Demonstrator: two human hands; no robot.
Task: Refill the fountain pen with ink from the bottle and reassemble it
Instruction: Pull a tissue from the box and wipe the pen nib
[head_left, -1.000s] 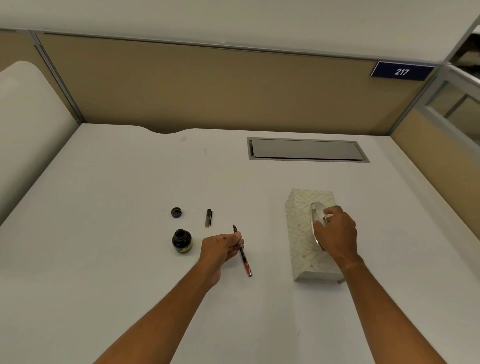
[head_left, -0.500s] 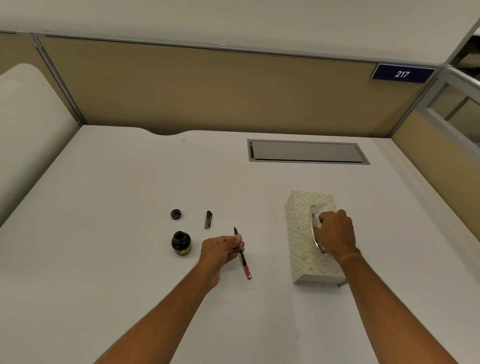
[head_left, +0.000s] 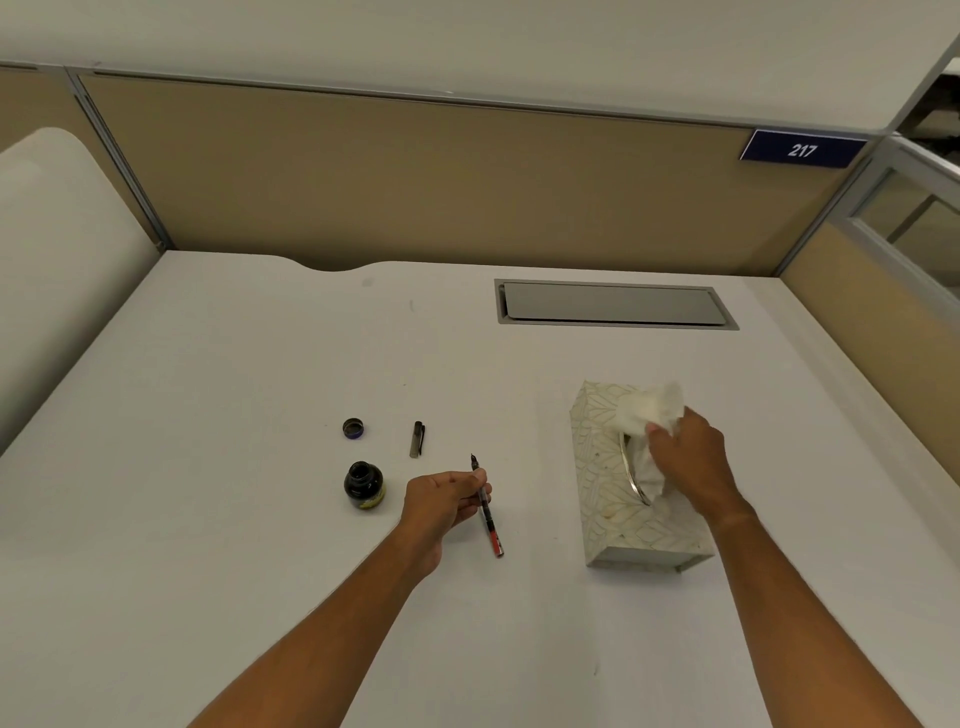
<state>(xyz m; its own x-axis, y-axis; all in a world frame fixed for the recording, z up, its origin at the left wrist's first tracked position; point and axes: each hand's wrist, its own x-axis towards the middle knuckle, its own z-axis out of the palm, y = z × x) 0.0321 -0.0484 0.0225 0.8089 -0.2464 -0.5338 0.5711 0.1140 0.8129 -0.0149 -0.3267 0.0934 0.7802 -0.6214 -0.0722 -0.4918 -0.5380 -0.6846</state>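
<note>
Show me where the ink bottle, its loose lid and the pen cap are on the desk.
ink bottle (head_left: 363, 485), head view, on its dark body.
bottle lid (head_left: 353, 428), head view, on its open inside.
pen cap (head_left: 416, 439), head view, on the middle of its barrel.

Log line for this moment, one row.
left hand: holds pen | right hand: pulls tissue from box | bottle: open

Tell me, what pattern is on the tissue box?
The tissue box is cream-white with a pale leaf-like line pattern, seen in the head view.
</note>
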